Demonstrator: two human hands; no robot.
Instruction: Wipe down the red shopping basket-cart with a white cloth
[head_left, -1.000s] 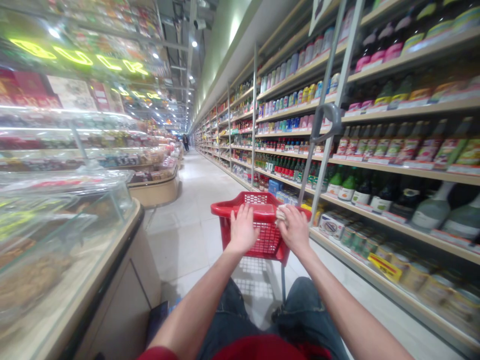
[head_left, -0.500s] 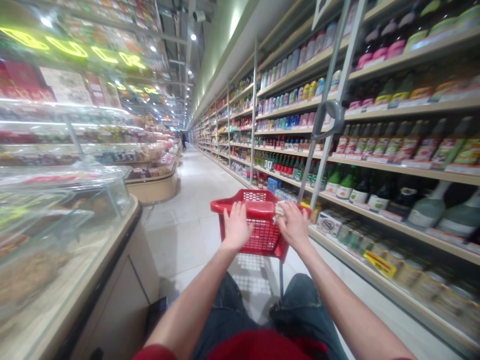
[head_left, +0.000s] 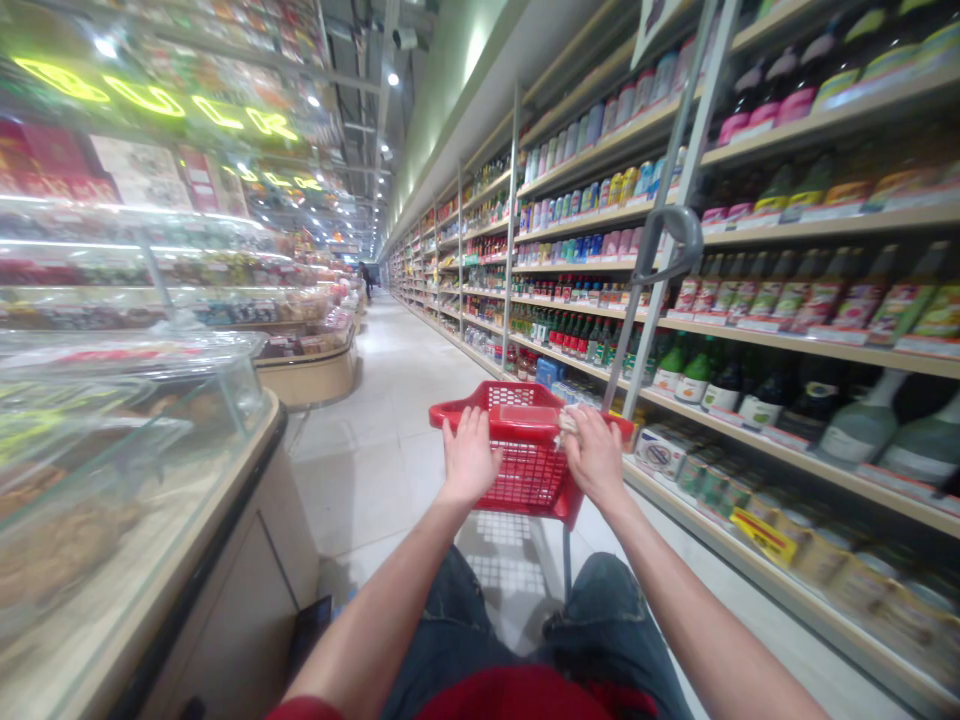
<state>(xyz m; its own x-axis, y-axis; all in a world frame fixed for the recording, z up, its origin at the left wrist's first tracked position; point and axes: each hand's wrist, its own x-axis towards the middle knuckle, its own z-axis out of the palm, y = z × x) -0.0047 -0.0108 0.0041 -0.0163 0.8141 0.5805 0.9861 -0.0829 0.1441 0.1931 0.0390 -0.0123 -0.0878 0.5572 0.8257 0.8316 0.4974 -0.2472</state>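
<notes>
aisle: long tiled floor (head_left: pixel 390 400) runs straight ahead, open in front of the cart; one distant person (head_left: pixel 366 278) far down it.
shelving: right-hand shelves (head_left: pixel 787 340) packed with bottles, cans and jars, close beside the cart; a grey slanted ladder rail (head_left: pixel 660 250) leans on them just ahead.
counter: glass display counter (head_left: pixel 135 450) along the left, well apart from the cart.
cart: red cart (head_left: pixel 525 470) centred low in the view, straight in front of the person's legs, nearer the shelves than the counter, pointing down the aisle.
basket load: what shows of the inside is bare red mesh; the bottom is hidden by hands and rim, so can't say for sure.
left hand: left hand (head_left: pixel 469 455) clasps the near rim of the cart, fingers curled over the top.
right hand: right hand (head_left: pixel 596 460) grips the same rim further right, pinning a pale crumpled wad (head_left: pixel 568 420) against it; paper or cloth, can't tell.
progress: my read is the cart is being walked along the aisle, nothing visibly collected, nothing reached for on the shelves; most of the aisle lies ahead.
</notes>
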